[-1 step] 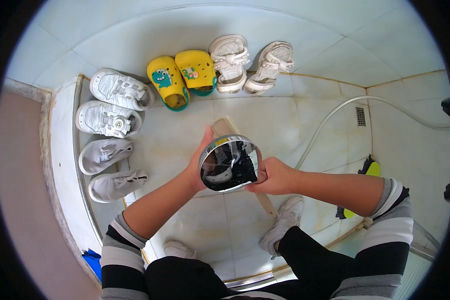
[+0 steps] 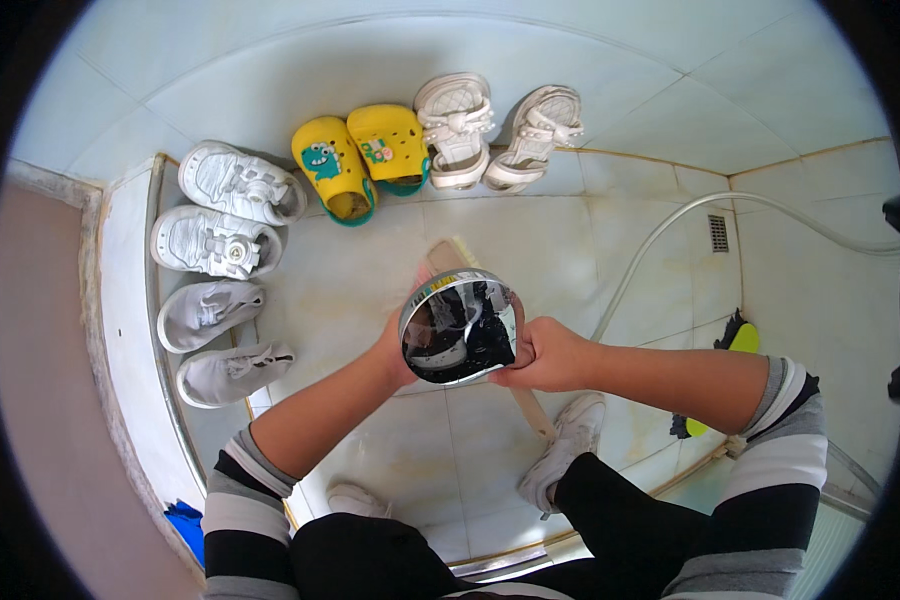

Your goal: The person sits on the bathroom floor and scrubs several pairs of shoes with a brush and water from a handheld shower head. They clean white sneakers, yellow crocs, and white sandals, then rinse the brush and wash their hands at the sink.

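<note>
A round, mirror-shiny metal thing sits between my hands and hides part of both. Dark shapes reflect in its face; I cannot make out its kind. At its left edge is my left hand, with fingers hidden behind it or smeared by motion. My right hand is closed in a fist against the right edge; what its fingers grip is hidden. Behind the shiny thing runs a pale, wood-coloured strip, whose wider far end shows above the rim. Its lower end reaches near my right shoe.
Along the wall stand yellow clogs and white sandals. Several white and grey shoes line the left ledge. A pale hose arcs to the right wall, past a floor drain. A green-and-black item lies beyond my right forearm.
The fingers of my left hand have moved and are more blurred beside the strip's far end. My right hand and the shiny thing have barely shifted.
</note>
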The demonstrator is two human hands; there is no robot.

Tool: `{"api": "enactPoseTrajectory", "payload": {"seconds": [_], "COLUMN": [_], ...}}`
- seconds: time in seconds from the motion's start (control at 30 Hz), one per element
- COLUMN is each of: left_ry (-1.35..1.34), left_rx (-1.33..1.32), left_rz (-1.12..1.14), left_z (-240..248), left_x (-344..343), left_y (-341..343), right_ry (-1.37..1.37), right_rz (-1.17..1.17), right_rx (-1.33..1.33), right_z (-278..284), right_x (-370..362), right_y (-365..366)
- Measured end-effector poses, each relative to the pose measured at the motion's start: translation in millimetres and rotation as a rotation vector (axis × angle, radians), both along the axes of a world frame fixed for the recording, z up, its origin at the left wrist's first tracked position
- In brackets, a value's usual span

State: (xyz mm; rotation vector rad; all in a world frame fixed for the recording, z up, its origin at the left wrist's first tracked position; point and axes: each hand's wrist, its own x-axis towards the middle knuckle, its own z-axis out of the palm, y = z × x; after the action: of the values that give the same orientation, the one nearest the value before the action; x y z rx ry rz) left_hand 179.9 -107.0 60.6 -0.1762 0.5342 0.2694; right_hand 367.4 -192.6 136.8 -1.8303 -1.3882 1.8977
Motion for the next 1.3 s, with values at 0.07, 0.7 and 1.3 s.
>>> {"api": "enactPoseTrajectory", "payload": {"seconds": [0.07, 0.7, 1.3], "left_ry": [0.182, 0.573, 0.549], "left_rx": [0.654, 0.209, 0.353], "left_rz": [-0.097, -0.354, -0.265], "left_z": [0.3, -35.0, -27.9], "left_x": [6.0, 63.4, 73.5], "left_y": [-25.6, -23.7, -21.5], "right_ry": [0.009, -0.415, -0.817], "right_rz": [-0.028, -0.457, -0.13], "right_rx": [-0.003, 0.033, 0.139], "right_z": [4.5, -54.6, -67.5], "right_x": [3.1, 73.2, 128.8], "right_y": [-2.1, -33.5, -15.6]}}
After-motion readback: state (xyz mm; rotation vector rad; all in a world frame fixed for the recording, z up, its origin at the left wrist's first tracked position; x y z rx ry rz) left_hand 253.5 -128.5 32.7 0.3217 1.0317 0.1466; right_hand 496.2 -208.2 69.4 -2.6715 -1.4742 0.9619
